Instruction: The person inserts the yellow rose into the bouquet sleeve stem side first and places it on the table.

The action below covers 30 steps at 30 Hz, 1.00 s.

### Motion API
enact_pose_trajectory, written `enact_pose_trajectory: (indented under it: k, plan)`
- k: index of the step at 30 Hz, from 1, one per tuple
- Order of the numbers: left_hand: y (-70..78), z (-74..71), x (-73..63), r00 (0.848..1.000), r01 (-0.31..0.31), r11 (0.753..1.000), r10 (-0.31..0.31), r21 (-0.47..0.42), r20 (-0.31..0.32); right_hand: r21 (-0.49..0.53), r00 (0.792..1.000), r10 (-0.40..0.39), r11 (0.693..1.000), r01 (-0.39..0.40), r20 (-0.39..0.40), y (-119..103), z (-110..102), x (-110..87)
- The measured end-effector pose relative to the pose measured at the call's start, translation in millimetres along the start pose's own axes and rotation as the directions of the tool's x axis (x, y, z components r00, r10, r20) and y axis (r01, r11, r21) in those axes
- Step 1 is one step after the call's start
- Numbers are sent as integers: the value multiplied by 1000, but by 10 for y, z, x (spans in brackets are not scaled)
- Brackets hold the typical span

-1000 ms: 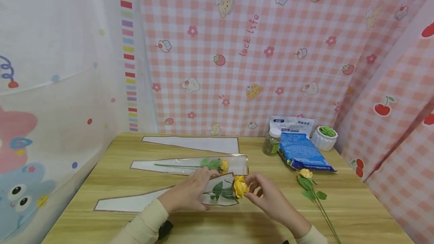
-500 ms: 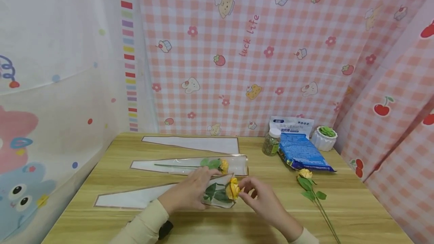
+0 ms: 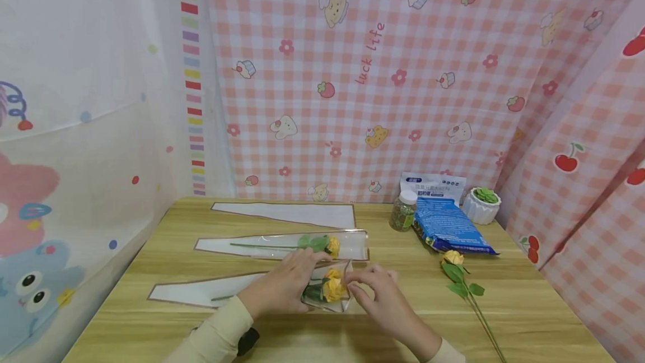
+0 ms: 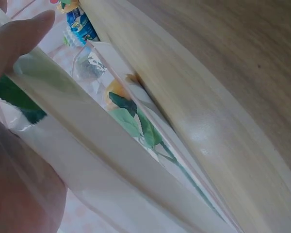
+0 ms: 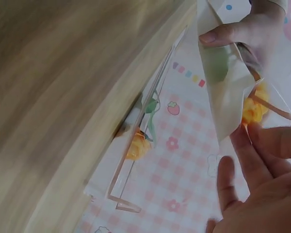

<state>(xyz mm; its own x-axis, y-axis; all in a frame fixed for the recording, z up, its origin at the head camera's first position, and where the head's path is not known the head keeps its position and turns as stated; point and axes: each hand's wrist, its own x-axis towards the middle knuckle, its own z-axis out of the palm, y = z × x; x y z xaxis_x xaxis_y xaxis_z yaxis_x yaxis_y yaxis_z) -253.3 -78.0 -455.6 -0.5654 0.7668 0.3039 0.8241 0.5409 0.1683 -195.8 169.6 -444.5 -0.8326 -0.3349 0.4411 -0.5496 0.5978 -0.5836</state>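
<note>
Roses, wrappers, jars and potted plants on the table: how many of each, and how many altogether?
Roses: 3
Wrappers: 3
Jars: 1
Potted plants: 1
Total: 8

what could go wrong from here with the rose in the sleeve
The right hand is right at the yellow bloom, so pushing hard might crush it.

The left hand grips the sleeve near the leaves; squeezing could bend them.

The wrapped rose lies just behind, so the left hand might nudge it.
</note>
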Motion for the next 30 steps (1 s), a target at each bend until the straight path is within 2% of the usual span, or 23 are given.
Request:
enact_pose_trajectory:
  k: [4,7,10,12,14,17,22,28,30]
  plan:
    - [6,-3,6,1000,9,1000,-9,-8,8,-24,1000,-17,1000,17,-10,-20,16,-17]
    - [9,-2,13,1000,8,1000,-8,0,5,-18,1000,-8,1000,8,25,-37,27,-12]
    - [9,1,20,1000,-9,1000,9,7,-8,68,993,49,996,-57,108,-36,27,-1]
    - [10,1,20,1000,-23,1000,23,17,-15,153,979,88,981,-117,185,-25,21,3]
    - [12,2,19,999,-37,999,37,17,-19,236,962,93,959,-156,258,-7,25,-1]
    - [17,16,6,999,-40,999,40,16,-12,274,944,66,948,-161,324,12,56,-19]
    - [44,63,7,1000,-21,999,21,25,7,233,945,61,962,-142,322,8,148,-40]
    - [79,87,30,999,-1,1000,1,7,37,218,932,81,962,-166,352,12,188,-8]
    - [86,89,35,999,4,1000,-4,-3,54,216,938,79,963,-159,338,16,187,-16]
